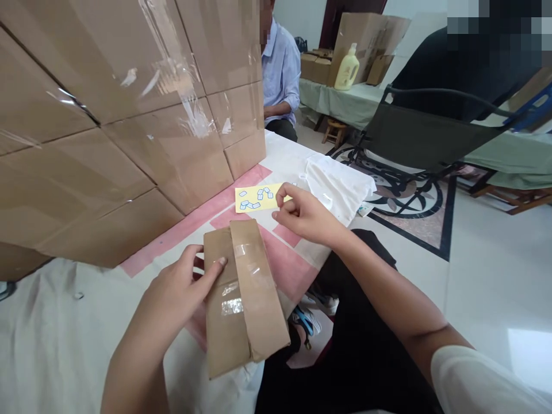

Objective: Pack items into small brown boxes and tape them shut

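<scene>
Cardboard box [263, 293] at the near edge of the bench [297, 264], tilted slightly, one strip of its top overlapping the darker left part; whether its underside rests on the bench cannot be told. The left hand [194, 282] grips the box by its left side, thumb pressed flat on top and fingers curled around the edge. The right hand [302, 215] hangs just beyond the box's far right corner, fingers curled in, thumb and forefinger close together with a narrow gap; whether anything small sits between them cannot be told. Beneath and behind that hand, a yellow sheet [248, 198] bearing small white, blue-outlined labels [255, 205] lies on the bench, its right end partly hidden. A wall of stacked cartons [172, 144] stands on the left. At the far side sits a person in a light blue shirt [284, 63].
</scene>
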Available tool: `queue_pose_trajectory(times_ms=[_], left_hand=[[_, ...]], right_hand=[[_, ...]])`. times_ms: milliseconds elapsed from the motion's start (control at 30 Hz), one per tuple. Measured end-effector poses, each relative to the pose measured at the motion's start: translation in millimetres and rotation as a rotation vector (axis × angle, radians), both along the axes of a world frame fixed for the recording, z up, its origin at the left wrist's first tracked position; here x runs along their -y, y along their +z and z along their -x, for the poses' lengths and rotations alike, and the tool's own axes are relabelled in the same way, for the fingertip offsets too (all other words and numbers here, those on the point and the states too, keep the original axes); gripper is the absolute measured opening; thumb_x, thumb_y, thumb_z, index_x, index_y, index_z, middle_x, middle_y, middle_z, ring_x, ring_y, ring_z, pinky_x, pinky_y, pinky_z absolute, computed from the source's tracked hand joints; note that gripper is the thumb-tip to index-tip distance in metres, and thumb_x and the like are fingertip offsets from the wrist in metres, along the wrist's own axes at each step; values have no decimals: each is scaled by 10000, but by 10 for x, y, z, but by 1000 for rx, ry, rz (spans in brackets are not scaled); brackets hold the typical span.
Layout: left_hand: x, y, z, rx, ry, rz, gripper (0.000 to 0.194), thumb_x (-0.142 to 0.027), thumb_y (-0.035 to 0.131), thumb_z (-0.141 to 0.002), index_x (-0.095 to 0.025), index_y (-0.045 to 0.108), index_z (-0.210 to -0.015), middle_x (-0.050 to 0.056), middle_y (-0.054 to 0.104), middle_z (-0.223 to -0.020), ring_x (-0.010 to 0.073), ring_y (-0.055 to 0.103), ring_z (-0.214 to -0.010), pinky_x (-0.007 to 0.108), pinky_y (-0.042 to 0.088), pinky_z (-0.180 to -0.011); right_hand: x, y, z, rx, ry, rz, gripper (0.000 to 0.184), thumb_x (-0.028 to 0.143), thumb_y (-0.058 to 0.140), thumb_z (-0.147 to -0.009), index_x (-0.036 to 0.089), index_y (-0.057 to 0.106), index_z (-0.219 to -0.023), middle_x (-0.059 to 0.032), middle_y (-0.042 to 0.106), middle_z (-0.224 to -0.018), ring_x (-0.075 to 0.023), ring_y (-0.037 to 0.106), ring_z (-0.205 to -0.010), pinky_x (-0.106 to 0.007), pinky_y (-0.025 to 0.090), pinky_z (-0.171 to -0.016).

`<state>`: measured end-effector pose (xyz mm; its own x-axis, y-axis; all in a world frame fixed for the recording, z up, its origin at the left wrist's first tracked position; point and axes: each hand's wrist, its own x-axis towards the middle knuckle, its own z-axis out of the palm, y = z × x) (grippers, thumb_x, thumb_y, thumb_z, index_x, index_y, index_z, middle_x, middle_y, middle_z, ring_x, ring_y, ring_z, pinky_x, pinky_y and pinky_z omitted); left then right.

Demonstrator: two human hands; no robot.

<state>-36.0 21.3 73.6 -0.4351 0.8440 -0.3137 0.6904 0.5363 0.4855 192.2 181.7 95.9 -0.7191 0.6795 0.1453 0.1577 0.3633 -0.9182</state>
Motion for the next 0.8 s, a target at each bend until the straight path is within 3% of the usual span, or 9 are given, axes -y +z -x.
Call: queue_pose_trajectory(times_ms=[67,133,300,400,533,700,800], left_hand=[[6,20,-11,1,2,-7,580,-826,426,-831,-347,541,-1139,30,729,-1087,321,684,-990,469,511,-846],[13,38,-25,7,1,-19,585,-823,433,-834,-342,544,-1148,30,732,-1080,315,685,-991,463,516,-854],[29,94,-91,4,5,-33,543,-788,415,-870,-333,559,-1128,29,726,-1095,302,691,-961,445,521,-820],[49,104,-136,-42,9,-42,500,-758,412,-895,-335,548,-1122,17,717,-1115,289,684,-976,431,517,-787],[91,48,-134,-66,55,-106,486,-758,429,-898,-351,538,-1141,1,690,-1202,287,660,-1051,435,518,-818],[93,-43,-109,55,56,-134,494,-735,469,-902,-361,524,-1220,14,650,-1273,282,646,-1078,425,539,-791],[75,-84,-136,7,15,-327,521,-635,499,-938,-377,431,-1386,42,508,-1458,281,568,-1239,445,544,-874]], right_hand=[[125,-61,84,-109,64,-151,136,197,578,-888,222,444,-892,97,398,-609,-88,365,-542,-232,315,-572],[247,-149,178,-142,149,-285,96,197,588,-889,209,502,-931,53,478,-724,-109,452,-630,-254,382,-626],[327,-433,306,-129,101,-580,175,233,582,-926,189,598,-1095,-88,555,-1028,-212,545,-921,-375,488,-816],[269,-542,292,-176,134,-707,185,225,554,-941,212,624,-1111,-112,561,-1103,-237,544,-1005,-409,493,-876],[222,-601,217,-229,79,-519,159,253,555,-945,209,597,-1091,-85,576,-1033,-218,570,-961,-385,498,-853],[194,-636,161,-109,82,22,169,368,548,-977,204,525,-946,5,546,-811,-153,526,-730,-290,433,-670],[152,-635,167,-163,111,174,219,366,477,-1018,202,493,-873,22,501,-774,-137,487,-711,-277,402,-661]])
